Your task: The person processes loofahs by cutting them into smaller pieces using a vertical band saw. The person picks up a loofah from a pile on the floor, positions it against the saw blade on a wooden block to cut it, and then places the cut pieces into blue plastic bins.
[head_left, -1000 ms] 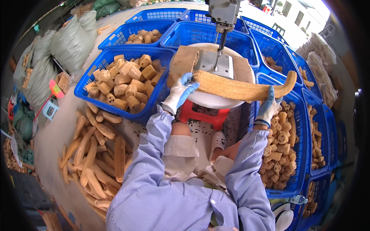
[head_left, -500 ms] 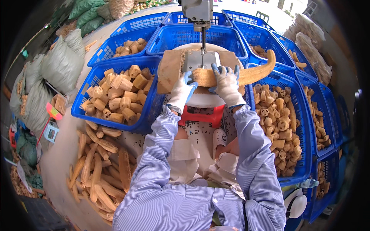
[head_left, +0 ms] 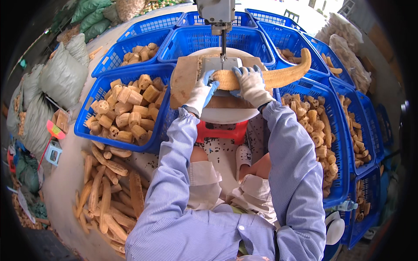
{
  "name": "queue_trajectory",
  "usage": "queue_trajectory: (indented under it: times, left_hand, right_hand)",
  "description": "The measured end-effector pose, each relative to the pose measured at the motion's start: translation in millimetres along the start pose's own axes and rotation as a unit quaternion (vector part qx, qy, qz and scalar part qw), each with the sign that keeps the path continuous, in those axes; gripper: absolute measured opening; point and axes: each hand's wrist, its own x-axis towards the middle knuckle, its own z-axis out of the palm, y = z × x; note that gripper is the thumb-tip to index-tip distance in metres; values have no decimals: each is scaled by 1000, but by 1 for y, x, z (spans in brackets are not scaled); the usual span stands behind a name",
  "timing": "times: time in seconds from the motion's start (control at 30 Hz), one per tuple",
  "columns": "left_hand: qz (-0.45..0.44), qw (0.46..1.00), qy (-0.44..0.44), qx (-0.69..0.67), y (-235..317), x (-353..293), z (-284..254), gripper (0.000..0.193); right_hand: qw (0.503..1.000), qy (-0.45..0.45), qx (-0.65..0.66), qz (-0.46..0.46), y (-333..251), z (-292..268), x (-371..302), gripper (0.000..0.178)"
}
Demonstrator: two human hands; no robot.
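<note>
A long, curved dried loofah [head_left: 285,78] lies crosswise on the metal plate [head_left: 230,62] of an upright cutting machine [head_left: 217,12]. Close behind its left part stands the machine's thin vertical blade [head_left: 223,45]. My left hand [head_left: 200,93], in a white and blue work glove, grips the loofah's left end with thumb and fingers. Farther along, my right hand [head_left: 252,85], gloved alike, is wrapped over the loofah from above. Its free end curves up to the right, over a basket. The fingertips behind the loofah are partly hidden.
Blue baskets of cut loofah pieces stand on the left [head_left: 122,108] and right [head_left: 311,126]; more baskets curve round behind the machine. Whole loofahs [head_left: 106,191] lie heaped on the floor at left. A red stool [head_left: 222,132] is under the worktop. Filled sacks [head_left: 65,78] stand far left.
Both hands have shifted the loofah slightly forward over the plate, nearer the blade. The grip stays the same, and the whole view has moved a little.
</note>
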Motion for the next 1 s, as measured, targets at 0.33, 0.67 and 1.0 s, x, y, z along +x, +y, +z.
queue_trajectory:
  times: [0.33, 0.67, 1.0]
  left_hand:
    - [-1, 999, 17, 43, 3, 15, 2, 46]
    - [-25, 995, 24, 94, -8, 44, 0, 49]
    - [-103, 991, -14, 83, 36, 68, 8, 54]
  right_hand:
    - [999, 26, -10, -17, 8, 17, 29, 86]
    - [990, -71, 121, 26, 23, -8, 55, 94]
    - [968, -78, 239, 23, 107, 111, 149, 83]
